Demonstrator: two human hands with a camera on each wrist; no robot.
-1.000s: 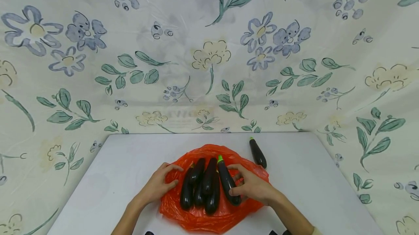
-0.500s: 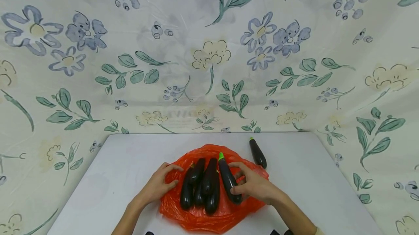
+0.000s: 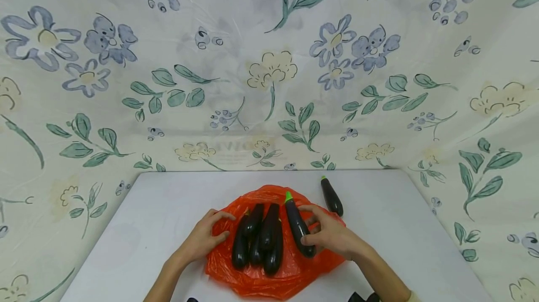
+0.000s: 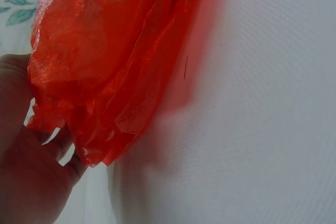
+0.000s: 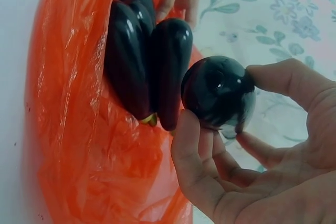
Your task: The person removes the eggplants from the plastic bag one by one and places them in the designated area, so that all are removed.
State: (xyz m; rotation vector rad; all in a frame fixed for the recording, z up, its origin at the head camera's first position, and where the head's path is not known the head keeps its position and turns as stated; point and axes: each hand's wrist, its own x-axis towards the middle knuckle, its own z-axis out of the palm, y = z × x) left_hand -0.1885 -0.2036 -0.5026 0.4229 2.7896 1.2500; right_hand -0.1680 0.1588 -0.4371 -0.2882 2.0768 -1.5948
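Note:
A red plastic bag point(image 3: 261, 288) lies spread on the table with several dark eggplants point(image 3: 273, 255) bunched on it. My right hand point(image 3: 332, 236) grips another eggplant point(image 3: 298, 225) by its thick end, thumb on one side and fingers on the other. Its green stem tip points away from me. In the right wrist view the rounded end of this eggplant point(image 5: 218, 95) shows between thumb and fingers, apart from the bunch. At the bag's left rim, my left hand point(image 3: 204, 236) holds the plastic with bent fingers; in the left wrist view, crumpled red plastic point(image 4: 110, 66) hides part of them.
A single eggplant point(image 3: 331, 197) lies on the white table point(image 3: 379, 208) beyond the bag's right rim. Patterned cloth point(image 3: 236, 143) with flowers and leaves rises behind the table and along both sides.
My right hand has carried its eggplant a little to the right and away from me, widening the gap from the bunch. The left hand and bag look unmoved.

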